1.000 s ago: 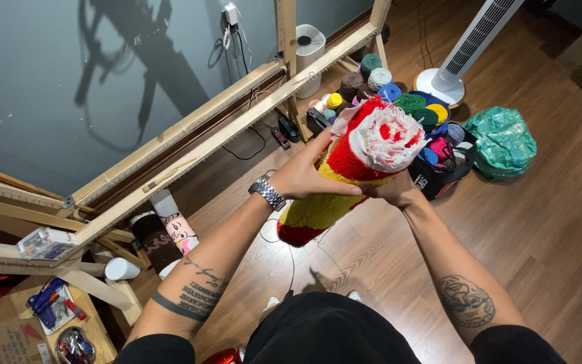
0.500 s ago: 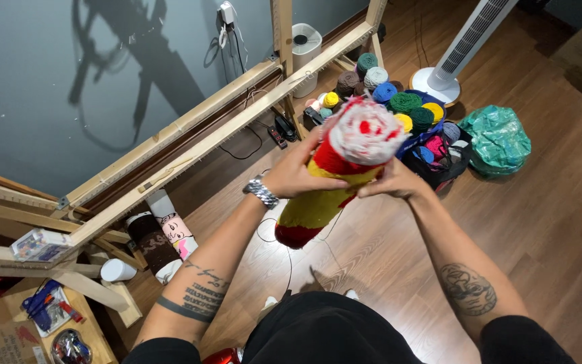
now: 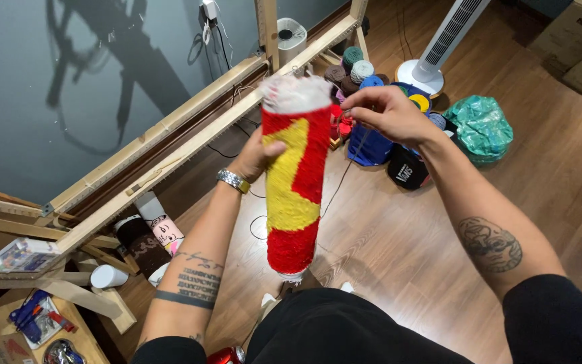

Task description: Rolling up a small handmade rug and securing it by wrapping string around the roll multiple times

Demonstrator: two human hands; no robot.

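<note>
Out in front of me, head cam: my left hand [image 3: 256, 156] is wrapped round the rolled rug [image 3: 294, 182], red w/ yellow, held upright over the wood floor [image 3: 399, 256], thumb on the yellow patch, white backing at the top end. My right hand [image 3: 384, 113] is up by the top of the roll, fingertips pinched together on a thin dark thread [image 3: 345, 172] that hangs down beside it. Behind: yarn cones [image 3: 358, 67], green bag [image 3: 483, 125], white fan [image 3: 439, 47], wood frame [image 3: 170, 148] on my left.
</note>
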